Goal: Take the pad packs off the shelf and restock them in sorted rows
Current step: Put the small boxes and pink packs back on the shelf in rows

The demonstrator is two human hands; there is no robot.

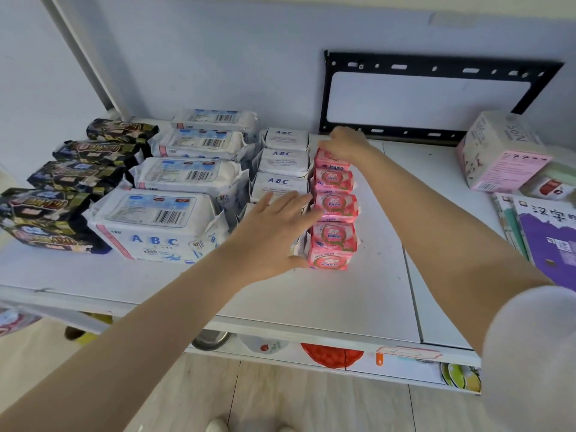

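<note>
Pad packs lie in sorted rows on the white shelf (367, 291). From the left: black packs (74, 177), large white ABC packs (187, 176), small white ABC packs (282, 160), and pink packs (335, 207). My right hand (346, 143) grips the rearmost pink pack (327, 159) at the back of its row. My left hand (274, 229) hovers flat with straight fingers over the near small white packs, its thumb touching the nearest pink pack (332, 247).
A black wall bracket (436, 98) hangs behind the shelf. A pink-and-white box (501, 151), a small jar (551, 185) and books (542, 235) sit at the right end. Bowls and dishes show on a lower level under the shelf's front edge.
</note>
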